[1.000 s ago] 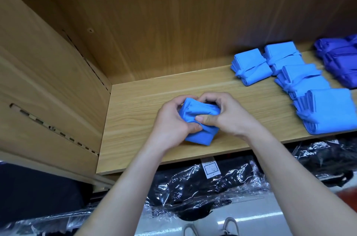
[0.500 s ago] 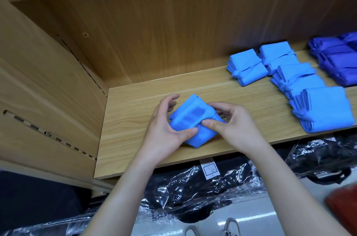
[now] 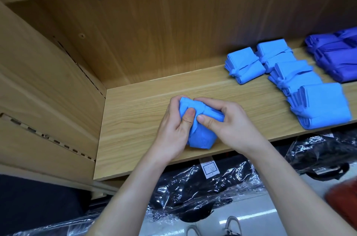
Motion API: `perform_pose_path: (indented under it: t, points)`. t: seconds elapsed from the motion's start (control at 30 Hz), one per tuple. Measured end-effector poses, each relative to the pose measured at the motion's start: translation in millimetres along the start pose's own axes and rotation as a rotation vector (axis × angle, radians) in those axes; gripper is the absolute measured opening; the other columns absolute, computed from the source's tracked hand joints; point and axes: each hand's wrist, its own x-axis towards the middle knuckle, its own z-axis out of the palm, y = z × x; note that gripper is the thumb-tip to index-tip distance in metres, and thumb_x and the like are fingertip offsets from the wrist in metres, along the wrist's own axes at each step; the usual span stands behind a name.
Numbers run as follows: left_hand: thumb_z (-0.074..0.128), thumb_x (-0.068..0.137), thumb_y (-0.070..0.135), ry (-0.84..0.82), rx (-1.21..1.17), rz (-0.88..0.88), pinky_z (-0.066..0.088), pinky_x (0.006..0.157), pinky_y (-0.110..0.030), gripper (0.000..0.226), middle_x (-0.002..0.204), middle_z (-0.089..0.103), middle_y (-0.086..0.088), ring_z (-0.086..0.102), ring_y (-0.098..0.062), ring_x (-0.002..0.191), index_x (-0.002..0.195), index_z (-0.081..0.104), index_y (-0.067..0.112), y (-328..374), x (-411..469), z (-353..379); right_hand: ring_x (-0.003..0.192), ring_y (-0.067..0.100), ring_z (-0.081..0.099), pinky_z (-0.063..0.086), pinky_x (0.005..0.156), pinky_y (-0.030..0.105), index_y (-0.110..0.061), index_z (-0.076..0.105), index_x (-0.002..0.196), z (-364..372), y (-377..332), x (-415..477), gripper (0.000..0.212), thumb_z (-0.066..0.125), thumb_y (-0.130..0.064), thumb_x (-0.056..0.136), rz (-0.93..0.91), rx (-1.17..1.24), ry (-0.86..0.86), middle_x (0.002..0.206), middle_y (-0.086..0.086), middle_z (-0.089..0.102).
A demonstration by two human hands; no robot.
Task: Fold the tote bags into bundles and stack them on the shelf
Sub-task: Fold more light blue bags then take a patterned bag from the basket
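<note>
A light blue tote bag bundle (image 3: 201,138) lies on the wooden shelf (image 3: 135,119), near its front edge. My left hand (image 3: 173,129) grips the bundle's left side, thumb pressed on top. My right hand (image 3: 229,125) grips the right side, with its thumb next to the left thumb on the cloth. The hands hide much of the bundle's top. Several finished light blue bundles (image 3: 326,108) lie in rows at the right of the shelf.
Dark purple-blue bundles (image 3: 336,57) lie at the far right by the back wall. A wooden side panel (image 3: 48,81) closes the shelf on the left. Below the shelf edge lie black items in clear plastic wrap (image 3: 202,187). Shoe tips (image 3: 231,224) show on the floor.
Both hands have closed tighter round the bundle, and the thumbs now meet on top. The bundle has turned and looks more compact than half a second ago.
</note>
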Motion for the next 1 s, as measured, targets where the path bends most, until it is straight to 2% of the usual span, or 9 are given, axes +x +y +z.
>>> perform_pose_path:
  t: [0.17,0.23,0.33,0.43,0.53,0.63,0.8,0.9,1.0]
  points:
    - [0.058,0.075,0.063,-0.156,-0.069,-0.081,0.044,0.093,-0.033,0.063,0.113,0.057,0.005,0.054,-0.012,0.102,0.123,0.045,0.024,-1,2,-8,0.095,0.002,0.066,0.049,0.085,0.019,-0.025,0.070,0.103,4,6,-3,0.032,0.068,0.001,0.086,0.059,0.307,0.014,0.100,-0.010,0.074]
    - [0.074,0.066,0.054,-0.272,-0.074,-0.091,0.047,0.095,-0.034,0.072,0.118,0.062,0.008,0.059,-0.014,0.109,0.128,0.047,0.030,-2,8,-15,0.094,0.007,0.067,0.050,0.083,0.021,-0.015,0.070,0.105,4,12,-5,0.030,0.065,0.005,0.084,0.095,0.480,0.080,0.100,-0.002,0.075]
    - [0.079,0.067,0.028,-0.282,-0.233,-0.130,0.051,0.076,-0.023,0.049,0.097,0.072,0.012,0.066,-0.005,0.088,0.113,0.062,0.025,3,11,-18,0.095,0.017,0.068,0.050,0.087,0.031,-0.009,0.069,0.108,1,19,-8,0.031,0.067,-0.010,0.077,0.166,0.668,0.154,0.101,0.008,0.074]
    - [0.073,0.066,0.020,-0.237,-0.178,-0.134,0.048,0.072,-0.023,0.035,0.084,0.071,0.012,0.064,-0.005,0.076,0.099,0.067,0.026,1,13,-15,0.097,0.019,0.068,0.051,0.088,0.032,-0.010,0.067,0.114,-12,19,-14,0.037,0.071,-0.015,0.077,0.201,0.609,0.016,0.106,0.011,0.073]
    - [0.075,0.066,0.020,-0.349,-0.054,-0.138,0.049,0.074,-0.029,0.034,0.081,0.069,0.016,0.062,-0.008,0.074,0.097,0.066,0.030,4,16,-11,0.096,0.019,0.069,0.053,0.087,0.033,-0.011,0.068,0.113,-22,15,-16,0.034,0.070,-0.021,0.081,0.236,0.448,-0.085,0.105,0.012,0.074]
    - [0.079,0.064,0.029,-0.260,0.169,-0.043,0.049,0.090,-0.036,0.059,0.099,0.065,0.010,0.061,-0.016,0.094,0.117,0.057,0.036,13,17,-2,0.086,0.015,0.069,0.054,0.081,0.034,-0.014,0.072,0.098,-19,15,-16,0.015,0.071,-0.010,0.084,0.225,0.336,0.141,0.095,0.007,0.076]
    - [0.082,0.064,0.047,-0.237,0.618,0.415,0.034,0.107,-0.038,0.084,0.145,0.036,0.003,0.032,-0.021,0.133,0.135,0.038,0.037,25,-1,13,0.080,0.019,0.067,0.052,0.076,0.036,-0.006,0.071,0.097,-29,19,-27,0.011,0.069,-0.011,0.087,0.299,0.344,0.377,0.092,0.014,0.075]
    - [0.076,0.069,0.054,-0.343,0.721,0.392,0.032,0.108,-0.037,0.084,0.155,0.021,0.000,0.025,-0.022,0.139,0.137,0.029,0.037,32,-7,31,0.075,0.014,0.067,0.053,0.070,0.028,-0.010,0.071,0.093,-41,16,-34,0.006,0.067,-0.012,0.089,0.308,0.310,0.417,0.085,0.008,0.075]
    - [0.073,0.068,0.050,-0.335,0.767,0.389,0.041,0.103,-0.039,0.083,0.150,0.026,-0.001,0.032,-0.024,0.135,0.135,0.025,0.036,40,1,49,0.078,0.015,0.069,0.053,0.069,0.025,-0.007,0.071,0.100,-56,18,-36,0.013,0.066,-0.015,0.091,0.328,0.285,0.405,0.089,0.010,0.075]
